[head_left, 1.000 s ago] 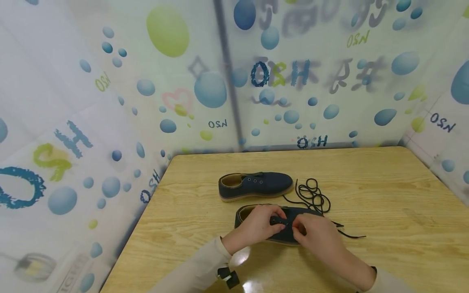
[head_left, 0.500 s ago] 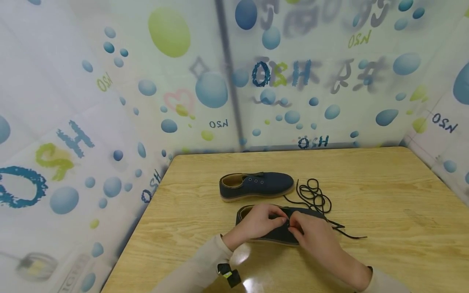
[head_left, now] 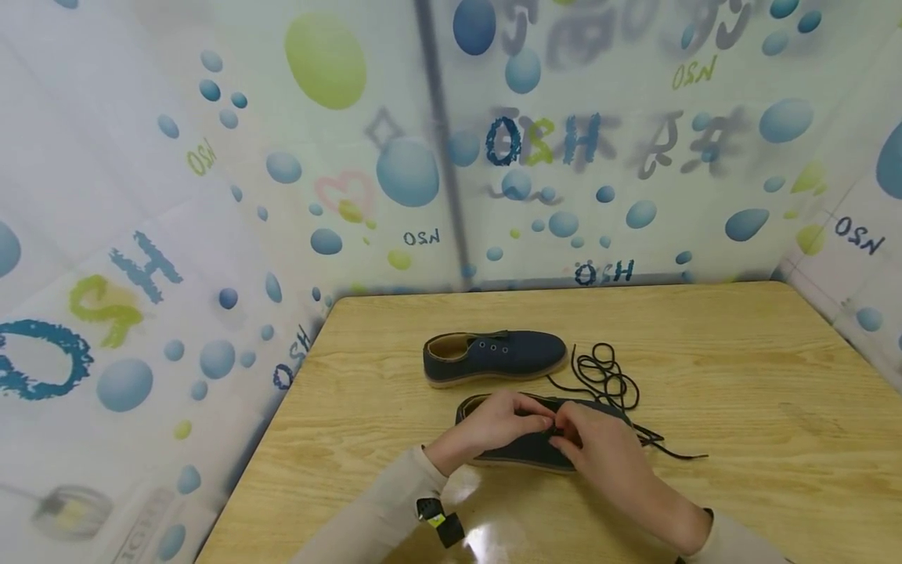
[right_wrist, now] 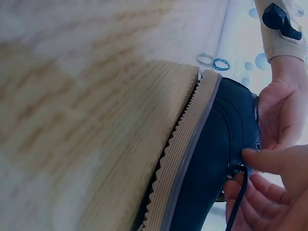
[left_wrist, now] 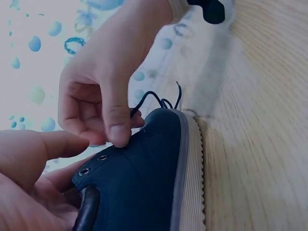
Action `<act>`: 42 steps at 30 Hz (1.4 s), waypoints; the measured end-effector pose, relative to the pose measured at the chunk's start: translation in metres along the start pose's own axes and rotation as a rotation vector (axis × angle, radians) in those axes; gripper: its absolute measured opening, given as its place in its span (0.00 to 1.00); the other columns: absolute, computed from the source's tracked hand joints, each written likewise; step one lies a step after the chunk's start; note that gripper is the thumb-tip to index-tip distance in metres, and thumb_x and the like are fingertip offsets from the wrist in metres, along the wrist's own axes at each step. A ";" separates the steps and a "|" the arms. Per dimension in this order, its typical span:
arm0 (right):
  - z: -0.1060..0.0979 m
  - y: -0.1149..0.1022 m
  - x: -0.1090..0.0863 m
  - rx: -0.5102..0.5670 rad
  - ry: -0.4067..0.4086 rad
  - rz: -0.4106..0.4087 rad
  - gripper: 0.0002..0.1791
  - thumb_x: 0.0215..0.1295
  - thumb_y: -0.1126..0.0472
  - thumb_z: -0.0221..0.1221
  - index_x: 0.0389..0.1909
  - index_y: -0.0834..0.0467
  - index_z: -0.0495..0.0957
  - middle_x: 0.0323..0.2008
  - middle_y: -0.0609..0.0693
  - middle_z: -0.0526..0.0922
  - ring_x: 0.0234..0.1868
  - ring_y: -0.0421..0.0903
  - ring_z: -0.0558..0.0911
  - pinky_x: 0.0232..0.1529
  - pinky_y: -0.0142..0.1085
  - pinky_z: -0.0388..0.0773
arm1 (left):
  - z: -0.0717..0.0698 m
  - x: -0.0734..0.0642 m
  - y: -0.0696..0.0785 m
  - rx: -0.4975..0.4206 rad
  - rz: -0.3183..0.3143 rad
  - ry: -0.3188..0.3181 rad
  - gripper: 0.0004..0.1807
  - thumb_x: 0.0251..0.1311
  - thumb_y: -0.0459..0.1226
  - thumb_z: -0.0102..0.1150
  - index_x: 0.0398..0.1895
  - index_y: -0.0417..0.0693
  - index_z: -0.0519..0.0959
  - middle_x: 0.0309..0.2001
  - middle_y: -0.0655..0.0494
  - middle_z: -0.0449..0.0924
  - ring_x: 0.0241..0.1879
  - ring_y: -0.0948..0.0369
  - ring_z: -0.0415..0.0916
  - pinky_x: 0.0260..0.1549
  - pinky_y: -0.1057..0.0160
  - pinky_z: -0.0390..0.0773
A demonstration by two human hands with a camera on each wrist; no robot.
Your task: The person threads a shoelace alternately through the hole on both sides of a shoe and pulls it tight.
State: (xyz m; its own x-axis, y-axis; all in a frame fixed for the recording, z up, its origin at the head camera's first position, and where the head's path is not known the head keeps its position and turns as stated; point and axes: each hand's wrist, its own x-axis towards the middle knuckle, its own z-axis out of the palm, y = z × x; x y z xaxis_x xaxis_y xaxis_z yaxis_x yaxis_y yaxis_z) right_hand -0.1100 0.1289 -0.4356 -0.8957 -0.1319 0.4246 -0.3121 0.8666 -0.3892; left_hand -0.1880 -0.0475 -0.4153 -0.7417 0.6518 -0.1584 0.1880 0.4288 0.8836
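A dark navy shoe (head_left: 521,454) with a pale ridged sole stands on the table, its toe to the right. My left hand (head_left: 493,427) grips its lacing flap, some fingers tucked inside the opening, as the left wrist view shows. Over the eyelets, my right hand (head_left: 609,450) brings thumb and fingers together close to the left fingertips. A black shoelace (right_wrist: 237,204) comes out at an eyelet (right_wrist: 240,168) between the right thumb and fingers, which pinch it there. In the left wrist view two bare metal eyelets (left_wrist: 84,171) show; the lace end is hidden.
Behind lies a matching navy shoe (head_left: 528,352) with bare eyelets. A loosely coiled black lace (head_left: 609,384) sits to its right, and lace ends (head_left: 680,454) trail over the wooden table (head_left: 761,368). Patterned curtains (head_left: 564,227) stand around the table.
My right hand has shifted slightly left, so the fingertips of both hands now meet over the eyelets. The flap seen between them a second ago is now mostly covered.
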 end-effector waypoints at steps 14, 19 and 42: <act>-0.006 0.008 0.000 -0.013 -0.096 0.052 0.05 0.60 0.55 0.69 0.37 0.46 0.83 0.32 0.40 0.85 0.29 0.32 0.76 0.29 0.29 0.71 | -0.009 -0.004 0.016 0.016 0.219 0.246 0.09 0.62 0.38 0.65 0.42 0.43 0.88 0.38 0.49 0.90 0.35 0.60 0.88 0.35 0.73 0.81; -0.006 0.008 -0.001 -0.024 -0.100 0.037 0.06 0.60 0.54 0.68 0.37 0.46 0.83 0.31 0.38 0.84 0.29 0.32 0.77 0.29 0.28 0.72 | -0.018 -0.001 0.023 -0.110 0.284 0.352 0.09 0.59 0.36 0.68 0.41 0.42 0.88 0.39 0.44 0.89 0.37 0.55 0.88 0.35 0.70 0.83; -0.002 0.009 -0.006 -0.079 -0.041 -0.007 0.15 0.50 0.52 0.75 0.37 0.46 0.81 0.28 0.37 0.83 0.28 0.34 0.79 0.26 0.27 0.71 | -0.091 -0.022 0.110 -0.599 0.865 0.891 0.10 0.59 0.28 0.66 0.38 0.52 0.87 0.36 0.62 0.89 0.35 0.66 0.86 0.42 0.67 0.84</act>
State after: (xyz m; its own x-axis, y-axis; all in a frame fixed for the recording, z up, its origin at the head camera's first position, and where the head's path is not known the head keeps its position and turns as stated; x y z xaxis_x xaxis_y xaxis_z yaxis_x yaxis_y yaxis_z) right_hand -0.1072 0.1382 -0.4399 -0.9063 -0.1558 0.3928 -0.2936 0.9006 -0.3204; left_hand -0.2095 -0.0717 -0.2746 -0.7324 -0.1438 0.6655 0.6610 -0.3845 0.6444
